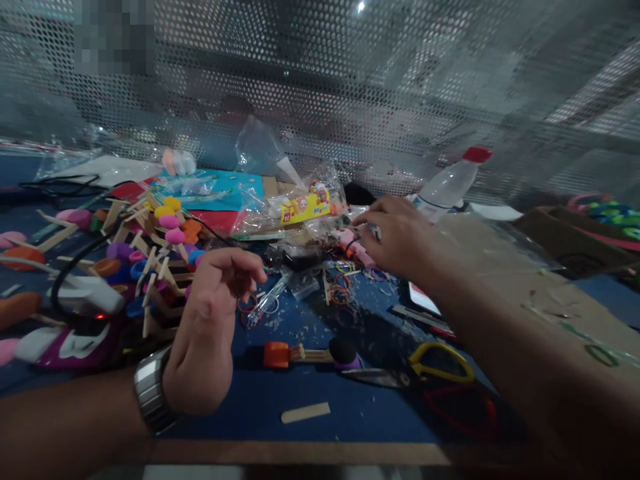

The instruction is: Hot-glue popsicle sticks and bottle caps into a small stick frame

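My left hand, a metal watch on its wrist, hovers over the table's left middle. Its fingers are loosely curled, the thumb stands apart, and nothing shows in the grasp. Farther back, my right hand reaches over the clutter with arched, parted fingers, slightly blurred. Beside its fingertips lies a pink object of unclear kind; whether they touch cannot be made out. Between my hands, a small piece made of craft sticks has an orange cap at one end and purple and black parts at the other.
Scissors and a loose craft stick lie near the front edge. Several stick-and-cap pieces crowd the left, beside a purple-and-white glue gun. Rubber bands, a yellow packet and a bottle lie farther back. Cardboard covers the right.
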Available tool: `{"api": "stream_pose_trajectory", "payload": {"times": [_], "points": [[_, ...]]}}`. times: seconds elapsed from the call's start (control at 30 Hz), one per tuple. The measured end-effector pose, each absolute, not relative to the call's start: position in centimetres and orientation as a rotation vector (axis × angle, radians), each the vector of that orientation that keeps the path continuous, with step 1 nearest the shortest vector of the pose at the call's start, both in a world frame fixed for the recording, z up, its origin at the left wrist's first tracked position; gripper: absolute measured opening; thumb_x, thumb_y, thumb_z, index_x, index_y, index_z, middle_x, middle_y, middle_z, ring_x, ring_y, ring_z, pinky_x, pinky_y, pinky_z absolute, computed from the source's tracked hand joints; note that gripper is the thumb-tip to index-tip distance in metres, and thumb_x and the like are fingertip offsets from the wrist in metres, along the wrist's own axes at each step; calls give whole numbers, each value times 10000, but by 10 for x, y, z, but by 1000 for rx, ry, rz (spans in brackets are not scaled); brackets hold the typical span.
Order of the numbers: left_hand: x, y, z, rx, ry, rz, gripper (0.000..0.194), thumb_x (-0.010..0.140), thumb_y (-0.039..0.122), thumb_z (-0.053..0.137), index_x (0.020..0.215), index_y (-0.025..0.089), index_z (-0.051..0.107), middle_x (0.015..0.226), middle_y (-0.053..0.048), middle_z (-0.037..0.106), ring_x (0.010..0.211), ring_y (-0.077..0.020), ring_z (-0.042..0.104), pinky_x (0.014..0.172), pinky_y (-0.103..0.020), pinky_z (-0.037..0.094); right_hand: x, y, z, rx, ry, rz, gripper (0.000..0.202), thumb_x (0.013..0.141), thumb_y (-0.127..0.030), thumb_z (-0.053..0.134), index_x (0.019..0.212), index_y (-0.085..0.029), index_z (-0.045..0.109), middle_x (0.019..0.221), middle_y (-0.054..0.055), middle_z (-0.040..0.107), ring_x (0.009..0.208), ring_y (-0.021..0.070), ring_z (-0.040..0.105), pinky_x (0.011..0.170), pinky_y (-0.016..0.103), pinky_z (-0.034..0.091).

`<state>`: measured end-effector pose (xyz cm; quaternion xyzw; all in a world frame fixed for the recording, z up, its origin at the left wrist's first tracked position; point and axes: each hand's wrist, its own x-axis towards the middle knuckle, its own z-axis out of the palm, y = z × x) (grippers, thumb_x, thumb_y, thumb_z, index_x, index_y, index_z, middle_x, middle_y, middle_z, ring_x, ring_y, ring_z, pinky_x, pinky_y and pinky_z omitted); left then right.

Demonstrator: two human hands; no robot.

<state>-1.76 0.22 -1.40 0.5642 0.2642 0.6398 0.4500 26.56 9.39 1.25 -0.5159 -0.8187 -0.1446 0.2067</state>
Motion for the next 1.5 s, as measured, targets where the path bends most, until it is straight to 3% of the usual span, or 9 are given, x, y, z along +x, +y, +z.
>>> {"api": "stream_pose_trajectory", "payload": {"times": [0.3,0.47,0.67,0.8,0.9,1.03,1.2,1.37,1.5], "points": [[-14,-1,-11,1363,651,1623,466,944,667,429,1028,242,601,944,-51,547,858,-224,493,758,-374,400,206,92,14,-789,-2941,70,529,756,-230,824,1258,-233,655,1210,130,625,1115,306,580,978,485,474],[-14,-1,-12,1355,648,1609,454,945,656,444,1024,245,621,949,-52,548,857,-223,476,765,-367,389,210,112,12,-1022,-2808,-113,328,846,-52,588,1110,-225,675,1107,90,674,1058,260,618,925,399,482],[-15,-1,-11,1351,655,1625,495,932,675,451,1004,221,633,929,-66,550,835,-228,474,733,-356,383,210,119,15,-1290,-2556,-51,83,841,-197,653,917,-178,625,870,61,671,768,196,607,680,305,436],[-15,-1,-11,1343,642,1627,464,947,647,450,1016,228,637,955,-56,541,859,-221,469,750,-345,382,209,107,17,-880,-2728,299,243,813,-356,767,912,-181,631,904,52,645,810,181,595,749,301,465],[-15,-1,-12,1353,651,1619,471,944,658,446,1009,231,633,952,-55,539,862,-223,469,750,-346,380,209,102,13,-636,-2896,268,170,807,-224,761,949,-190,675,1095,100,610,1013,225,581,901,357,461],[-18,1,-15,1372,644,1603,454,950,645,448,1013,235,636,951,-53,543,860,-223,477,748,-352,383,211,107,9,-854,-2829,149,261,789,-10,586,967,-189,652,979,70,657,932,209,605,838,327,455],[-19,1,-15,1368,642,1594,451,948,644,454,1003,239,643,948,-49,547,866,-221,486,768,-356,392,212,111,16,-1242,-2609,-105,193,870,-258,621,1046,-179,619,908,81,697,809,229,628,683,311,413],[-15,-4,-11,1359,658,1628,446,961,628,440,996,236,651,945,-52,549,857,-218,484,775,-356,396,202,105,18,-1414,-2861,-85,710,807,-624,686,1377,-221,558,970,124,751,838,301,683,674,340,429],[-13,-3,-9,1356,669,1645,459,940,652,465,975,233,651,928,-52,548,851,-219,477,763,-353,392,192,110,16,-1399,-2944,-90,439,882,-405,665,1305,-288,641,1092,105,762,944,296,696,734,351,450]]}}
